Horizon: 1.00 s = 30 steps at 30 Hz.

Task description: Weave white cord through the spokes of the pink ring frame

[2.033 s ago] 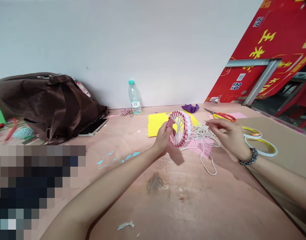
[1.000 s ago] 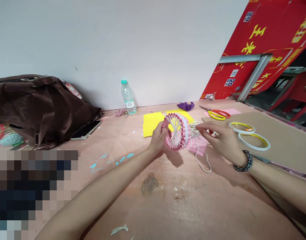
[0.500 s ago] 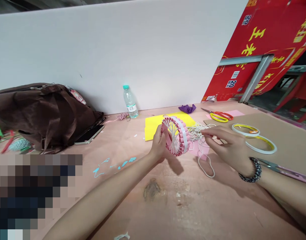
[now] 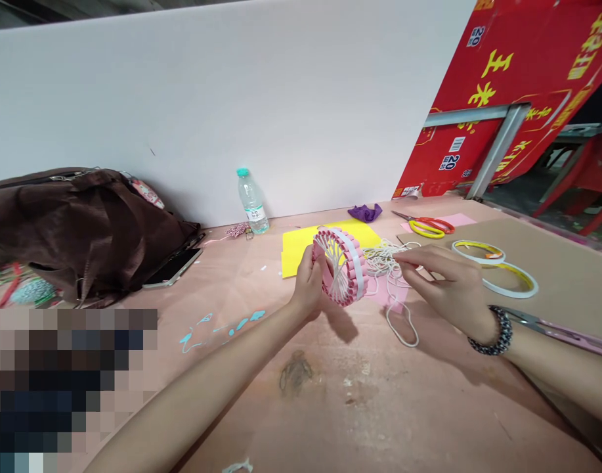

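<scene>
1. The left hand (image 4: 308, 286) is closed around a pink paper ring (image 4: 341, 266), holding it up just before the yellow paper (image 4: 298, 253).
2. The right hand (image 4: 446, 289) is half open, touching or near white string (image 4: 387, 259); I cannot tell if it has hold.

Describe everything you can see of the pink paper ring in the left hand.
The pink paper ring is a round hoop of small pink paper pieces set side by side around its rim, with a white band circling the outside. White cord crosses its opening like spokes, gathering near the centre. It stands on edge, tilted, gripped in the left hand and seen against a yellow card sheet. Whether it touches the table below cannot be told for certain.
</scene>
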### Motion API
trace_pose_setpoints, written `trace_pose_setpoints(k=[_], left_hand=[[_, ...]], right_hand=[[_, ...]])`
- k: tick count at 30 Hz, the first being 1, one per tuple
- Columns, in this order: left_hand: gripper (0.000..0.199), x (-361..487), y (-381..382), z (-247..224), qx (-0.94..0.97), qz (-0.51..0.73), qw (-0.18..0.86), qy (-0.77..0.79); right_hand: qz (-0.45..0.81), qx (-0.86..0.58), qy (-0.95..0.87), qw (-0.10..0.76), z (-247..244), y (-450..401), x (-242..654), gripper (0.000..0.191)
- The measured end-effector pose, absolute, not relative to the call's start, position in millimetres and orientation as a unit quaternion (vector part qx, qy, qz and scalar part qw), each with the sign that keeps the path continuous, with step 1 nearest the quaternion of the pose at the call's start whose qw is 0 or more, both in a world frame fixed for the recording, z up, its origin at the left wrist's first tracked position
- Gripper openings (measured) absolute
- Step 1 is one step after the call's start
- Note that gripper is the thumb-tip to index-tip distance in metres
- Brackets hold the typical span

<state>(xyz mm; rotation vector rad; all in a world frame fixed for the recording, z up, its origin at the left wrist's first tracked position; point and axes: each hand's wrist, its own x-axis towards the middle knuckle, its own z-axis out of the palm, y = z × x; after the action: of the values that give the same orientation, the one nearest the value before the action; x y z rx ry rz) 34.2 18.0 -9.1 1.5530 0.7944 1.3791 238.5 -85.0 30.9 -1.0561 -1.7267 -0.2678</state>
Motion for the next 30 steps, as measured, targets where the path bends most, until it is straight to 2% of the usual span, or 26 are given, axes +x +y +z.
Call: trace_pose_setpoints(k=[16, 24, 30], left_hand=[[0.032, 34.7, 15.9, -5.6, 0.649, 0.563, 0.403, 0.317], [0.025, 35.6, 15.1, -6.2, 0.655, 0.548, 0.429, 0.294], [0.015, 34.3, 16.3, -5.7, 0.704, 0.497, 0.386, 0.329]], right_hand=[[-0.118, -0.417, -0.740, 0.515, 30.1, -83.4, 240.7, 0.020], [-0.111, -0.409, -0.740, 0.522, 30.8, -85.5, 239.5, 0.024], [-0.077, -0.395, -0.754, 0.519, 32.9, -88.8, 235.7, 0.028]])
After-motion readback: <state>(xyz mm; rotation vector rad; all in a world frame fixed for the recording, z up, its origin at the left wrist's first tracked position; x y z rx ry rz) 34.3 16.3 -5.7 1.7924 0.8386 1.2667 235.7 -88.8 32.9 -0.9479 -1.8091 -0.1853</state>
